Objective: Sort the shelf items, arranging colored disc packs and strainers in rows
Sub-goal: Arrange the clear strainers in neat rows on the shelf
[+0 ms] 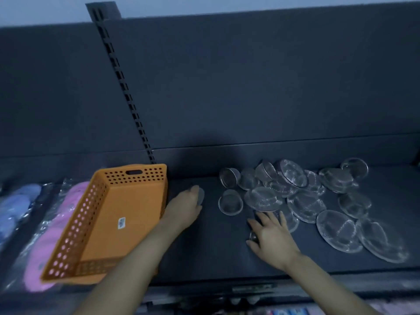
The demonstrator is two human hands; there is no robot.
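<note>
- Strainers [302, 196]: loose heap of wire-mesh pieces on the right part of the shelf [204, 246], spread from the far wall toward the near edge. No rows yet, as I judge it.
- Right hand [272, 237]: at the heap's near-left edge, fingers spread over one strainer and touching it; a small shiny piece sits under the thumb. Nearer hand to the heap.
- Left hand [186, 205]: beside the orange basket [109, 226], closed on a small round strainer [200, 196].
- Disc packs: pink pack [52, 235] and blue pack [16, 201] far left, partly behind the basket, cut off by the frame.
- Dim, blurred; strainer count unreadable.
</note>
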